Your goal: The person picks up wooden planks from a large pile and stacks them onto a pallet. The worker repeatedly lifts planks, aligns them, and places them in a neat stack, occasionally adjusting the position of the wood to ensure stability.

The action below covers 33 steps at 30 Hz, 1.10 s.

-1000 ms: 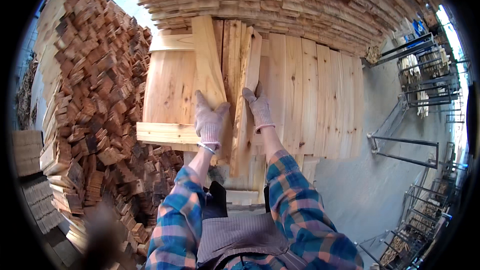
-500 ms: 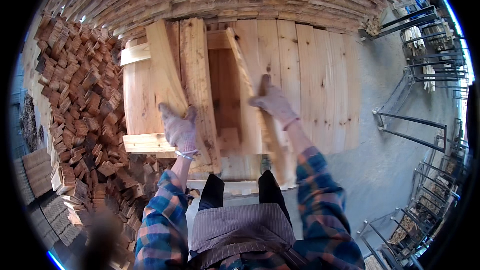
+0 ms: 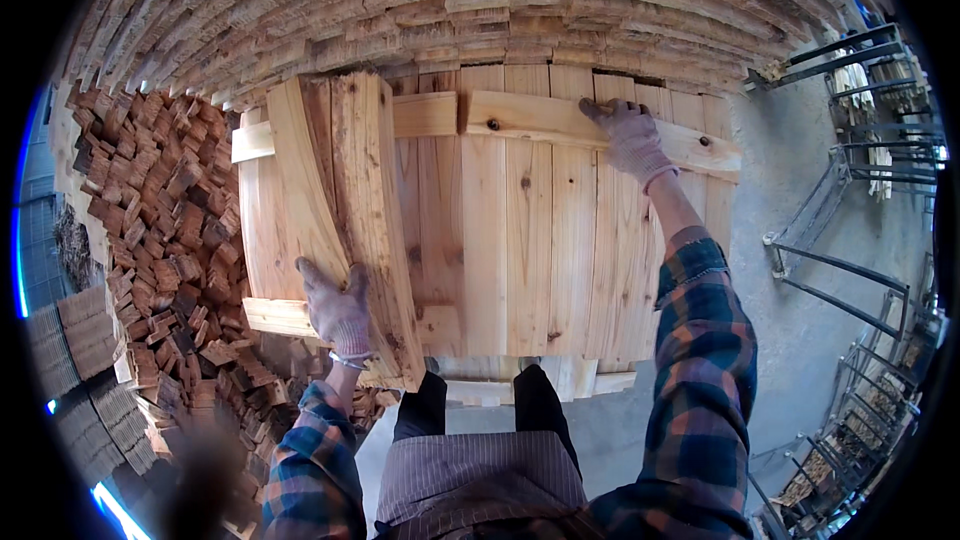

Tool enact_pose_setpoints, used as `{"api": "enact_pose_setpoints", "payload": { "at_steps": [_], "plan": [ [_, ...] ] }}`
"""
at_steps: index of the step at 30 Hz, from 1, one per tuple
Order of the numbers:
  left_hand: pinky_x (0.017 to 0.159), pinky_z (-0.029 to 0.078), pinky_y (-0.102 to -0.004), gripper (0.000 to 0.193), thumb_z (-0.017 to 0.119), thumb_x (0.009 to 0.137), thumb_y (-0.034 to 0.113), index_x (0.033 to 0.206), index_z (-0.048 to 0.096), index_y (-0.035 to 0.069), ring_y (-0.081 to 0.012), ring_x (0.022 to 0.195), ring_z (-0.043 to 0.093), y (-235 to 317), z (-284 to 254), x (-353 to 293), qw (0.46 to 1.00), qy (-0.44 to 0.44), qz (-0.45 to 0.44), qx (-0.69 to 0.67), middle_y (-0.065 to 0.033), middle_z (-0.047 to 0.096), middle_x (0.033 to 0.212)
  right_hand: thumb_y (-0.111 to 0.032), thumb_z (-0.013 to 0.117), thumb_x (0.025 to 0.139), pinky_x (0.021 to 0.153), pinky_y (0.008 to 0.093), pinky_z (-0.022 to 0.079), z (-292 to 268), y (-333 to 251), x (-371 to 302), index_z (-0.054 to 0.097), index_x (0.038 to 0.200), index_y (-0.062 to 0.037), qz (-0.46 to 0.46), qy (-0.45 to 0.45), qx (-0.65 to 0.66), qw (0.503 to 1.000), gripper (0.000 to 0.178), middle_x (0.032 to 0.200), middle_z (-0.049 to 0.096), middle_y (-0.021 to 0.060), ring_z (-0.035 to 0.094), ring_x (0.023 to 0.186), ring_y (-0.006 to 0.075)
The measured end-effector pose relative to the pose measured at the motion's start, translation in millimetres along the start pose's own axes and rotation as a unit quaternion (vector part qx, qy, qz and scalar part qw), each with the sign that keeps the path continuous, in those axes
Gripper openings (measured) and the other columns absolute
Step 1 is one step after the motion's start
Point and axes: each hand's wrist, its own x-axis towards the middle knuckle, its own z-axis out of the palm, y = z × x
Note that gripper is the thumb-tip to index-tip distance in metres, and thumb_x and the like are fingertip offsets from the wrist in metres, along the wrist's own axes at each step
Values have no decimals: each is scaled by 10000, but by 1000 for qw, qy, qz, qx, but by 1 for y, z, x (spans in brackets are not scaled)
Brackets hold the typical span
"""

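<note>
My gloved left hand (image 3: 337, 312) is closed on the lower end of a slanting wooden plank (image 3: 308, 180), beside a thicker upright timber (image 3: 368, 210) with rough edges. At the upper right, my gloved right hand (image 3: 634, 138) grips a knotty crosswise board (image 3: 540, 120), its fingers over the board's upper edge. That board lies across a row of pale planks (image 3: 530, 250) set side by side, its left end close to another short cross board (image 3: 425, 115). At the lower left a further cross board (image 3: 278, 317) sticks out past the planks.
A heap of reddish wood blocks (image 3: 180, 240) fills the left side. Stacked rough boards (image 3: 480, 15) rise along the far side. On the right, black metal frames (image 3: 840, 285) stand on a grey floor (image 3: 770, 200).
My right hand has moved up and to the right, turning the board from upright to crosswise on the planks. The left hand stays at the slanting plank.
</note>
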Motion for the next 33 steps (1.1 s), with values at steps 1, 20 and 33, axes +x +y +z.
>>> {"api": "enact_pose_setpoints", "payload": {
  "at_steps": [1,20,33],
  "plan": [
    [895,476,-481,948,678,799,496,1489,214,41,-454,1092,566,7,-5,-2,1000,-12,-12,-3,-272,493,1324,-95,604,820,1022,427,396,-3,2,4,327,1469,-307,0,-2,0,1000,737,1268,520,165,520,1190,328],
    [760,537,-427,1107,750,683,565,1450,205,-18,-353,1024,602,25,-10,4,999,-43,-4,2,-199,559,1162,-325,750,768,956,306,441,35,-309,-49,290,1497,-121,30,-31,856,516,886,1101,694,147,625,1100,235],
    [841,521,-482,971,743,713,556,1405,263,74,-341,1112,590,17,-41,2,994,-87,-59,-23,-176,539,1269,-227,653,815,1086,459,313,68,-101,-257,308,1467,-376,-47,-25,-57,997,753,1344,451,164,438,1246,322]
  ]
}}
